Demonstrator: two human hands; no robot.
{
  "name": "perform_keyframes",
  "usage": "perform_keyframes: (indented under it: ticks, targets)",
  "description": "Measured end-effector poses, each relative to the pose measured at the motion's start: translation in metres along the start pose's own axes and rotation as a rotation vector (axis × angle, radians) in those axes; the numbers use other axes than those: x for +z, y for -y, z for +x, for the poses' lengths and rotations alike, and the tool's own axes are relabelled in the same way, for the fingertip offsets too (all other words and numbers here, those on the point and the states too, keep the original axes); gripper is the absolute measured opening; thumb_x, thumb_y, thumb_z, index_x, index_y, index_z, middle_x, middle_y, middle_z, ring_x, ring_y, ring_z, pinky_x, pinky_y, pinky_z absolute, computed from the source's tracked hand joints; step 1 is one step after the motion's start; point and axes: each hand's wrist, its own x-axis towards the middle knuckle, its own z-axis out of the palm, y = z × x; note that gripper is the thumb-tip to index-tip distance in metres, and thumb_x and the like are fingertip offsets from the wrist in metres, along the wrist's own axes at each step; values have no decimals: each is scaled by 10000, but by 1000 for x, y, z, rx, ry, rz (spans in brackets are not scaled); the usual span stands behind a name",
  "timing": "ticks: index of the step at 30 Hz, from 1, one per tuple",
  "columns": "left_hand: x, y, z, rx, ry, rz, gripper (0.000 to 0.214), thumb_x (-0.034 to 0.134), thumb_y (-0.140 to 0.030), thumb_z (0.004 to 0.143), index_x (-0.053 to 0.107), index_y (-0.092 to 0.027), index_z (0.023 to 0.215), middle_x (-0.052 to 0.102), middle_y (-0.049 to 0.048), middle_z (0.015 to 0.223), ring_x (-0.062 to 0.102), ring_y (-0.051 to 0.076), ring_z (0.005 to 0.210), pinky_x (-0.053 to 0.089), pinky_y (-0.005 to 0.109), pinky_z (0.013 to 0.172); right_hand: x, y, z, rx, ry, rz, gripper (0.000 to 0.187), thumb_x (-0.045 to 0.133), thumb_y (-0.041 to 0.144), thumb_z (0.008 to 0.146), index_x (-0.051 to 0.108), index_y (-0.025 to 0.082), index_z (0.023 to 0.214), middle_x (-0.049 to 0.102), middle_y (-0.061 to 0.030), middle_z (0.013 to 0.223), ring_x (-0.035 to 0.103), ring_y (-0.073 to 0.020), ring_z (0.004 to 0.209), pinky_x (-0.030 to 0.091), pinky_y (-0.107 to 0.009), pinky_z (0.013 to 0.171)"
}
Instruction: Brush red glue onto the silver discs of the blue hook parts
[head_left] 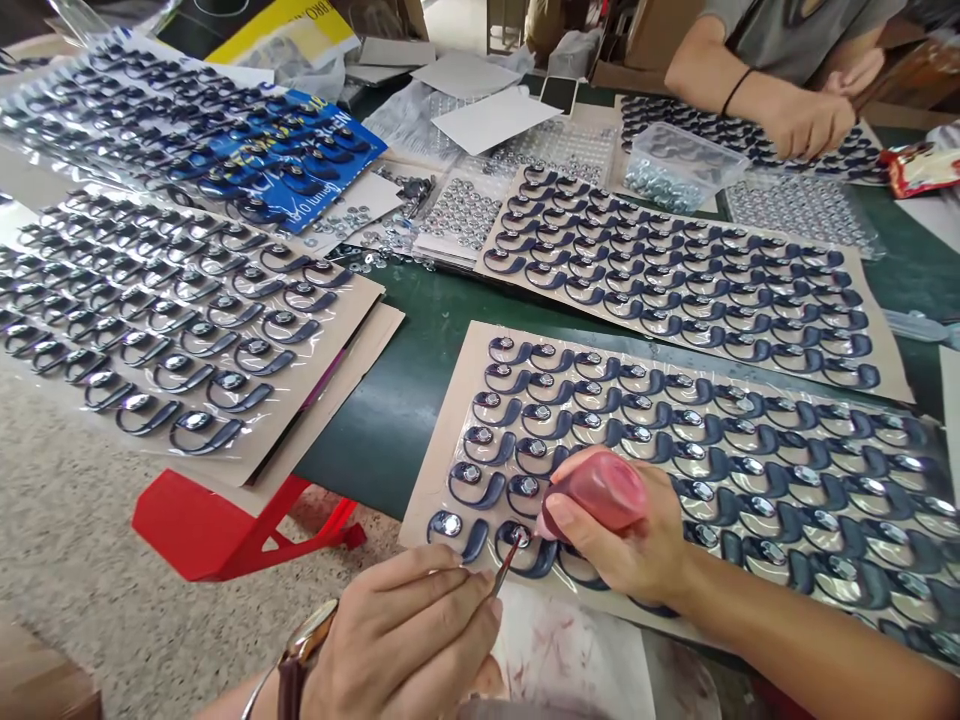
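My left hand (412,630) is closed around a slim pointed tool (508,565). Its tip meets the gem of a dark blue curved loop piece (536,565) in the front row of the near cardboard sheet (442,430). In my right hand (645,550) is a squeeze bottle (600,490) of pinkish-red stuff, gripped with its nozzle down beside that same piece. Rows of similar loop pieces, many with a clear gem, cover the sheet. My right hand and forearm hide some of them.
Another loaded sheet (675,270) lies behind, and stacked ones (315,400) stand at the left. A clear box of gems (667,170) and loose gems (375,240) are farther back. A co-worker's hand (810,120) rests over a far sheet. Stained paper (577,650) lies in front.
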Motion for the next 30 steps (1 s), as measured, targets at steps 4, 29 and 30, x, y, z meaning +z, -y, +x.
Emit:
perform_keyframes:
  ticks: [4, 29, 30]
  targets:
    - [-3, 4, 3, -28, 7, -53, 296, 388, -218, 921, 650, -84, 898, 698, 74, 918, 658, 147, 853, 517, 286, 870, 0, -1, -2, 3, -37, 66, 61, 586, 228, 771, 585, 172, 794, 605, 10, 543, 553, -116, 448, 476, -243, 446]
    - [-1, 18, 3, -389, -115, -385, 184, 474, -37, 797, 609, -117, 892, 688, 44, 815, 642, 125, 724, 514, 308, 766, 4, -1, -4, -140, -71, 74, 290, 701, 354, 673, 582, 180, 872, 659, -8, 665, 631, -124, 531, 518, -222, 493]
    - [0, 18, 3, -398, -121, -388, 181, 474, -39, 800, 609, -120, 889, 688, 40, 812, 642, 125, 723, 514, 307, 765, 4, 0, -3, -137, -63, 73, 284, 696, 360, 678, 581, 181, 866, 654, -3, 652, 626, -123, 523, 510, -220, 478]
